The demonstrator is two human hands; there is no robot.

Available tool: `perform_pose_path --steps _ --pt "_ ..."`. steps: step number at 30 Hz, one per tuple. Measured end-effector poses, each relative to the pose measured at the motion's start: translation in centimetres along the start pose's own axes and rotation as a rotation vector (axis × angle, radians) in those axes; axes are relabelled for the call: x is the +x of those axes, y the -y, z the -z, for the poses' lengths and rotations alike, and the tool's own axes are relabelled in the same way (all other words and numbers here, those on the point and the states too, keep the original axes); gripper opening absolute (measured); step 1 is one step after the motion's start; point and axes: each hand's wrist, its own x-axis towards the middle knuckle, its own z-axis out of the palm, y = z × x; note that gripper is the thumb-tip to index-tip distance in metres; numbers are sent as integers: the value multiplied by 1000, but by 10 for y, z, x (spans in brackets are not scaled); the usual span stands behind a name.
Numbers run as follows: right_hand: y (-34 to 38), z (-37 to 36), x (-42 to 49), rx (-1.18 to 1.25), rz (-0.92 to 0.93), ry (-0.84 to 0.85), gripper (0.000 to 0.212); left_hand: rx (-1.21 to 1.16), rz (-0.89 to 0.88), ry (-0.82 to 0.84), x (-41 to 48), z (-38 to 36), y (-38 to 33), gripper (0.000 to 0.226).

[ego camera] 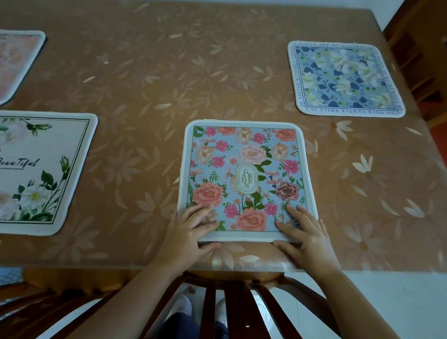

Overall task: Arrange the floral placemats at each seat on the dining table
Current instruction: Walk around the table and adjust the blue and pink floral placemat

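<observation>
A light-blue placemat with pink and peach flowers and a "Garden" label (246, 177) lies flat near the table's front edge. My left hand (189, 228) rests on its near left corner, fingers straight on top and thumb along the front edge. My right hand (307, 237) presses the near right corner in the same way. A white "Beautiful" placemat (19, 169) lies at the front left. A pale pink floral placemat (1, 66) lies behind it, cut off by the frame. A blue-and-white floral placemat (344, 78) lies at the far right.
The table (147, 89) wears a brown cloth with a pale leaf print. A wooden chair back (228, 305) stands right in front of me under the table edge. Another wooden chair (442, 55) stands at the far right, and one (2, 308) at the lower left.
</observation>
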Motion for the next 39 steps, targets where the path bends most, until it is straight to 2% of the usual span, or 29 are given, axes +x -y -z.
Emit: perform_pose_path --steps 5,12,20,27,39 --pt "4 -2 -2 -41 6 -22 45 22 13 38 1 -2 -2 43" --pt "17 -28 24 -280 15 181 64 204 90 224 19 -18 -13 58" --pt "21 -42 79 -376 27 141 73 307 168 248 52 -28 -7 68" --pt "20 -44 118 -353 18 103 71 288 209 189 84 -26 -2 71" --pt "41 -44 53 -315 -40 40 68 254 173 240 45 -25 -3 80"
